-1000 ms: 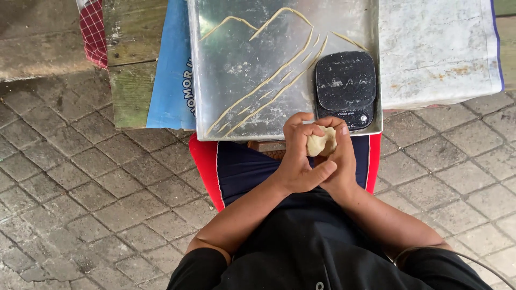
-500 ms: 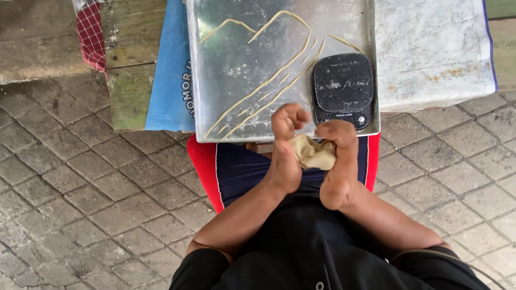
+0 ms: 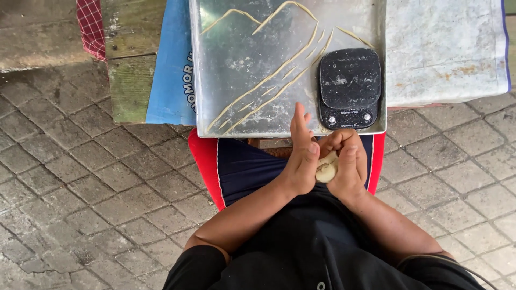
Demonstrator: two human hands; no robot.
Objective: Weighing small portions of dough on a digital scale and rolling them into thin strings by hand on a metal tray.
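Where the grey paving-stone floor [image 3: 80, 177] fills the left and lower parts of the head view, a wooden table [image 3: 126, 64] stands at the top edge, with a red checked cloth [image 3: 90, 27] hanging at its left corner. A blue printed sheet [image 3: 172, 70] lies on the table, and a worn white sheet [image 3: 446, 48] covers the surface to the right. A rectangular metal tray [image 3: 242, 59] rests over both, with its near edge overhanging the lap of the seated person. Thin pale dough strips [image 3: 269, 80] lie in slanted lines across the tray. A black kitchen scale [image 3: 349, 88], dusted with flour, sits in the near right corner of the tray.

Below the tray edge, over dark shorts with red side panels [image 3: 242, 166], both hands meet. The left hand [image 3: 301, 156] is held flat and upright, fingers extended toward the tray, with its palm pressed against the dough ball [image 3: 326, 167]. The right hand [image 3: 346, 161] is curled, its fingers closed over the top and far side of the dough ball. The dough ball is small, pale cream, smooth and rounded; only its near face shows in the gap between the two palms. It is clear of the tray and scale, just below them.
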